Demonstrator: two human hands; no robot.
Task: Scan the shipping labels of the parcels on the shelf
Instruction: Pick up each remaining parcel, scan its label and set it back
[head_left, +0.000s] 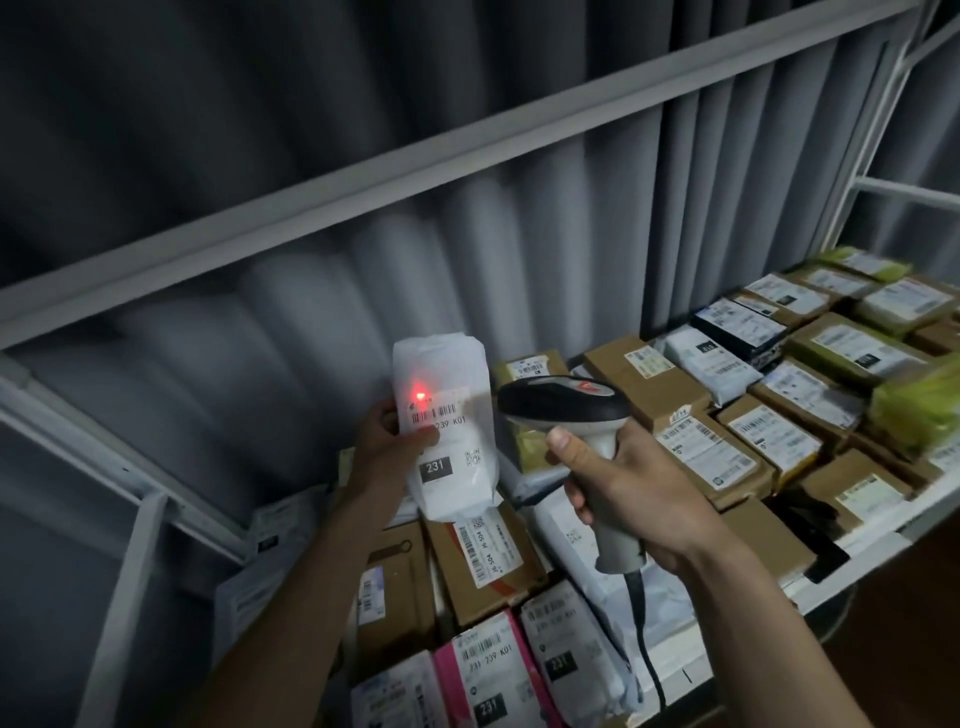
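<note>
My left hand (387, 441) grips a white plastic-wrapped parcel (449, 426) and holds it upright above the shelf, its label facing me. A red scanner dot glows on the label just above the barcode (434, 413). My right hand (618, 488) grips the handle of a grey and black barcode scanner (566, 405), whose head points left at the parcel from close by. The scanner's black cable (647, 639) hangs down from the handle. Several labelled parcels lie on the shelf (852, 551) below and to the right.
Cardboard boxes (711, 457), white mailers, a pink parcel (483, 670) and yellow-green packets (919, 400) cover the white metal shelf. A shelf beam (467, 140) runs diagonally overhead. Grey curtain folds hang behind. A white upright frame (852, 171) stands at the right.
</note>
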